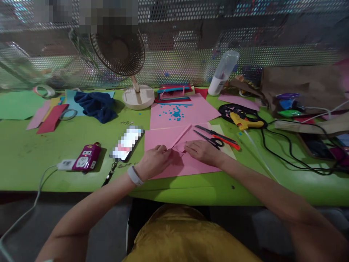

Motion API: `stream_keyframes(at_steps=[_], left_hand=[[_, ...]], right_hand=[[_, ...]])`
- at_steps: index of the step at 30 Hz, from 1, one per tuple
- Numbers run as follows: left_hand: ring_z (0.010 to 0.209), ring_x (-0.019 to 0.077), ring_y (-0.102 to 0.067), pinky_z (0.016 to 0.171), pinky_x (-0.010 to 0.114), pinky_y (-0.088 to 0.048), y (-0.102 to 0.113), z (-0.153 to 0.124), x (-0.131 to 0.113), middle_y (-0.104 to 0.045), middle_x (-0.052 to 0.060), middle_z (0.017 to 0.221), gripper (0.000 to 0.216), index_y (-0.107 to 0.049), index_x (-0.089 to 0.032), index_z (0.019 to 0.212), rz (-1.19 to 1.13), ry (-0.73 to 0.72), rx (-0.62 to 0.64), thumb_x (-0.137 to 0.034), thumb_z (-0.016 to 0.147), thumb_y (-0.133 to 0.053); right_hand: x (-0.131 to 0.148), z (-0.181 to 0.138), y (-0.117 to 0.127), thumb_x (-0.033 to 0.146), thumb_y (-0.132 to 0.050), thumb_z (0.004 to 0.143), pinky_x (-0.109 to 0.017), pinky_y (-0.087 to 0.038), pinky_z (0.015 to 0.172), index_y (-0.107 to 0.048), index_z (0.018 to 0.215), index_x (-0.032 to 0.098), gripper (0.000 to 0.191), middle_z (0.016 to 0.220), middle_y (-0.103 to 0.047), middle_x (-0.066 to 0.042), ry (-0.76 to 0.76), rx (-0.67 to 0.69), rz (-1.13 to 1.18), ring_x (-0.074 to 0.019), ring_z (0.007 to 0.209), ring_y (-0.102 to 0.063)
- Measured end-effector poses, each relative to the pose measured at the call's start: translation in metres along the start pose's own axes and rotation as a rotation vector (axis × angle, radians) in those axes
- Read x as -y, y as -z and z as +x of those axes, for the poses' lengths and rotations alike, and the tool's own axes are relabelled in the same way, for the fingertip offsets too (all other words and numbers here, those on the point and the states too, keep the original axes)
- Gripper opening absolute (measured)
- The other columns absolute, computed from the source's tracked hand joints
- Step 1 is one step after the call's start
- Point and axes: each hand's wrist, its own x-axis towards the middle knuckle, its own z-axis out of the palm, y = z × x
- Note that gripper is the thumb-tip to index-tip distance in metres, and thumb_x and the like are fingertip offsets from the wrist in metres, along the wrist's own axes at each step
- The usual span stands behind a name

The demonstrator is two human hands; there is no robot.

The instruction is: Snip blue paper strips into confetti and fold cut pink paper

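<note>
A small folded piece of pink paper (178, 148) lies over a larger pink sheet (188, 168) at the front middle of the table. My left hand (156, 161) is closed, with curled fingers pinching the piece's left side. From the right, my right hand (203, 151) has its fingers together, their tips gripping the other side of the piece; the thumb is hidden. A narrow folded pink strip (182, 135) slants away just beyond my fingers. Black-handled scissors (209, 139) and an orange-and-black cutter (218, 136) lie close behind my right hand.
Blue paper bits (176, 112) are scattered on another pink sheet (201, 107). A phone (127, 143) and a purple power adapter (87, 158) are at left. A fan (138, 97) stands behind. To the right lie a yellow glue gun (245, 123), cables and a brown paper bag (297, 85).
</note>
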Motion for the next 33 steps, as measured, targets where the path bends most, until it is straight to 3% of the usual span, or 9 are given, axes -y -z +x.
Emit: stream_keyframes(at_steps=[3, 6, 9, 14, 19, 22, 33], left_hand=[[0.087, 0.0219, -0.061, 0.077, 0.036, -0.051, -0.007, 0.009, 0.009, -0.064, 0.01, 0.097, 0.024, -0.063, -0.018, 0.106, -0.008, -0.02, -0.071, -0.028, 0.093, -0.045], [0.114, 0.0243, -0.056, 0.095, 0.042, -0.046, -0.019, 0.017, 0.019, -0.059, 0.012, 0.124, 0.03, -0.057, -0.018, 0.119, -0.077, -0.102, -0.186, -0.022, 0.093, -0.044], [0.122, 0.0203, -0.052, 0.104, 0.039, -0.041, -0.029, 0.018, 0.023, -0.055, 0.011, 0.134, 0.036, -0.053, -0.018, 0.127, -0.172, -0.189, -0.194, -0.02, 0.094, -0.039], [0.125, 0.0199, -0.05, 0.109, 0.04, -0.036, -0.034, 0.014, 0.024, -0.052, 0.012, 0.137, 0.038, -0.051, -0.016, 0.131, -0.176, -0.239, -0.149, -0.028, 0.097, -0.038], [0.141, 0.0227, -0.025, 0.116, 0.044, -0.019, -0.038, 0.007, 0.025, -0.032, 0.013, 0.15, 0.066, -0.026, -0.015, 0.147, -0.06, -0.262, -0.079, -0.054, 0.095, -0.034], [0.143, 0.0222, -0.018, 0.117, 0.043, -0.014, -0.042, 0.004, 0.024, -0.027, 0.012, 0.152, 0.07, -0.018, -0.016, 0.149, -0.043, -0.256, -0.09, -0.056, 0.094, -0.034], [0.133, 0.0249, -0.04, 0.109, 0.04, -0.033, -0.02, -0.003, 0.011, -0.044, 0.016, 0.143, 0.065, -0.041, -0.011, 0.139, -0.182, -0.183, -0.008, -0.056, 0.093, -0.036]], right_hand=[[-0.001, 0.001, 0.001, 0.008, -0.042, 0.093, -0.043, -0.053, 0.086, -0.062, 0.111, 0.007, 0.027, 0.109, -0.067, -0.02, -0.018, 0.01, 0.061, -0.0247, 0.102, -0.064], [-0.004, 0.001, 0.001, 0.013, -0.044, 0.094, -0.043, -0.052, 0.087, -0.061, 0.115, 0.01, 0.028, 0.11, -0.067, -0.018, -0.045, 0.011, 0.109, -0.0246, 0.104, -0.063], [-0.007, 0.0, 0.0, 0.012, -0.042, 0.095, -0.042, -0.052, 0.087, -0.062, 0.115, 0.013, 0.028, 0.11, -0.068, -0.015, -0.037, 0.033, 0.088, -0.0232, 0.104, -0.063], [-0.006, 0.0, 0.0, 0.005, -0.042, 0.093, -0.04, -0.052, 0.087, -0.063, 0.112, 0.013, 0.029, 0.111, -0.068, -0.015, -0.02, 0.043, 0.082, -0.0227, 0.104, -0.064], [-0.003, 0.006, 0.0, 0.007, -0.044, 0.093, -0.042, -0.049, 0.088, -0.064, 0.111, 0.011, 0.027, 0.107, -0.068, -0.017, -0.065, 0.018, 0.074, -0.0228, 0.1, -0.063], [-0.002, 0.011, 0.001, 0.008, -0.045, 0.093, -0.042, -0.048, 0.088, -0.064, 0.11, 0.013, 0.026, 0.105, -0.068, -0.015, -0.07, 0.042, 0.046, -0.0226, 0.097, -0.062], [-0.01, 0.0, -0.003, 0.007, -0.043, 0.093, -0.037, -0.05, 0.089, -0.065, 0.11, 0.014, 0.029, 0.112, -0.069, -0.012, -0.092, 0.011, 0.101, -0.0206, 0.102, -0.063]])
